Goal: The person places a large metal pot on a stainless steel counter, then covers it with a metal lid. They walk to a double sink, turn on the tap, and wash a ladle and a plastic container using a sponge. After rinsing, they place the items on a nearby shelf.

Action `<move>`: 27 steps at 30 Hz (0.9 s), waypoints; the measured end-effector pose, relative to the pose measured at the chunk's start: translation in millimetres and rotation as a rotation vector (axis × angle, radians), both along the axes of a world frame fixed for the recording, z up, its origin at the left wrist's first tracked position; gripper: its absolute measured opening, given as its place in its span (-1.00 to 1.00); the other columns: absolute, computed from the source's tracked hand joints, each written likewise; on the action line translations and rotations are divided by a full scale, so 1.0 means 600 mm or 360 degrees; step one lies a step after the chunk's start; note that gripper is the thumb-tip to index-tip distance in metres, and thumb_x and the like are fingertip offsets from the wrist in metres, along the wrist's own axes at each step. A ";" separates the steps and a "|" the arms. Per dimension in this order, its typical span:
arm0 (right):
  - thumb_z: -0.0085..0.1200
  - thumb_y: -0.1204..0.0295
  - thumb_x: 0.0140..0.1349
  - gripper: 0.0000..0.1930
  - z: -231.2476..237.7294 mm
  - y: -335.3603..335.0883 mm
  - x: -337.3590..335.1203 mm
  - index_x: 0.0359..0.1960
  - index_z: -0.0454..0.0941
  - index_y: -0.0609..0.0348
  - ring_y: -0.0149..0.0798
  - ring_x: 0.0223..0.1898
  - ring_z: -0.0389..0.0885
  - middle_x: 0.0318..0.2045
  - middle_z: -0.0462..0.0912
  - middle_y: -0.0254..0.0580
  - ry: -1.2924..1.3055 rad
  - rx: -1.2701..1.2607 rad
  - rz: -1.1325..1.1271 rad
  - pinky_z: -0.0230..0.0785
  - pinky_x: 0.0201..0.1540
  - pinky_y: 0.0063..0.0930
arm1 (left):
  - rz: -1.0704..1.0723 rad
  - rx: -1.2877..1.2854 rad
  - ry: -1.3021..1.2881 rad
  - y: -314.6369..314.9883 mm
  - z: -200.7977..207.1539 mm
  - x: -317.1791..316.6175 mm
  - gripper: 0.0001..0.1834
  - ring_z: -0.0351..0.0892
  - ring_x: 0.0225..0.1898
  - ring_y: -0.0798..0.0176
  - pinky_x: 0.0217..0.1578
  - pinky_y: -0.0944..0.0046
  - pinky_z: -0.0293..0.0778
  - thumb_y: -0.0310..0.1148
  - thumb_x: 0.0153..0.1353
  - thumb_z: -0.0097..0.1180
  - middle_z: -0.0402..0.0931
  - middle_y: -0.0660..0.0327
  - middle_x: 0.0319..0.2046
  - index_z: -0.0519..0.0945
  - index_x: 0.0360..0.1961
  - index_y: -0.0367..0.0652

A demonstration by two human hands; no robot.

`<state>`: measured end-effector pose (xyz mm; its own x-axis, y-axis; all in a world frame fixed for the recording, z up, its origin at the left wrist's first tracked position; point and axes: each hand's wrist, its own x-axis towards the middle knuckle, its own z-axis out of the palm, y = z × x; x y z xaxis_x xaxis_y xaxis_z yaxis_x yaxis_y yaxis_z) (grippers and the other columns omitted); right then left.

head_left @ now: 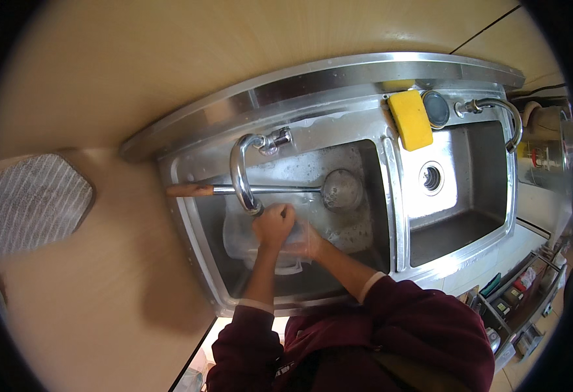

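Since the translucent plastic container in the left basin looks light, flexible and slippery, its rim seems surest, though I cannot tell what the tightly curled left hand grips, nor the blurred right hand's openness or hold.

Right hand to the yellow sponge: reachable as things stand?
Probably yes. The right hand is at the translucent plastic container and would first have to come away. Beyond that, the yellow sponge sits uncovered near the back, by the divider, with nothing tall between.
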<state>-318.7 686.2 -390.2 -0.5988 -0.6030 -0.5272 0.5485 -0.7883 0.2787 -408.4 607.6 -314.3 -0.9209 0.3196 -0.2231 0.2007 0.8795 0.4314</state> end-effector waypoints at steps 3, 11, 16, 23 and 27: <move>0.00 0.21 0.26 -0.63 0.007 0.015 0.011 -0.02 0.47 0.22 -0.22 -0.07 0.57 -0.10 0.58 -0.15 0.0217 0.0298 0.0440 0.45 0.03 -0.36 | 0.0043 -0.0030 -0.0012 -0.003 -0.007 0.000 -0.73 0.58 -0.40 -0.07 -0.39 0.01 0.48 -0.13 0.10 0.06 0.59 0.06 -0.49 0.68 -0.50 -0.05; 0.04 0.31 0.18 -0.70 0.043 0.024 -0.070 -0.08 0.51 0.17 -0.12 -0.24 0.60 -0.22 0.62 -0.20 0.0029 0.0286 -0.0119 0.48 -0.14 -0.25 | -0.0294 0.0471 -0.0014 -0.058 0.088 -0.017 -0.33 0.37 0.14 -0.01 0.10 -0.04 0.26 0.04 -0.04 0.26 0.41 0.08 0.10 0.49 0.07 -0.09; 0.10 0.34 0.02 -0.55 -0.001 0.011 -0.101 0.02 0.46 0.11 0.02 -0.18 0.57 -0.17 0.58 0.01 0.1868 0.3438 0.0843 0.41 -0.12 -0.17 | -0.0691 -0.0268 -0.0062 -0.101 0.111 0.044 -0.11 0.06 0.35 0.02 0.24 -0.21 0.01 -0.16 -0.17 0.40 0.14 0.12 0.31 0.30 0.26 0.04; 0.12 0.34 0.15 -0.59 -0.069 -0.030 -0.062 0.05 0.43 0.08 -0.22 0.01 0.45 0.00 0.46 -0.23 0.2129 0.2015 0.0099 0.36 -0.03 -0.29 | -0.0816 0.0285 0.0286 -0.128 0.075 -0.005 -0.57 0.41 0.05 0.07 0.07 -0.02 0.27 -0.37 -0.18 0.40 0.46 0.14 -0.01 0.54 -0.23 -0.14; 0.07 0.35 0.24 -0.70 -0.022 -0.081 -0.073 -0.02 0.46 0.13 -0.28 -0.09 0.50 -0.12 0.53 -0.30 0.1499 0.1059 0.0062 0.39 -0.10 -0.34 | 0.0269 0.0717 0.0425 -0.108 0.047 -0.017 -0.66 0.40 -0.52 0.11 -0.47 0.16 0.30 -0.43 0.00 0.31 0.48 0.11 -0.56 0.37 -0.71 -0.27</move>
<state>-362.5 637.9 -403.5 -0.9107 -0.4003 -0.1019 0.3457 -0.6036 -0.7185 -418.6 543.1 -286.0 -0.9736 0.1721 0.1499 0.2266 0.6488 0.7264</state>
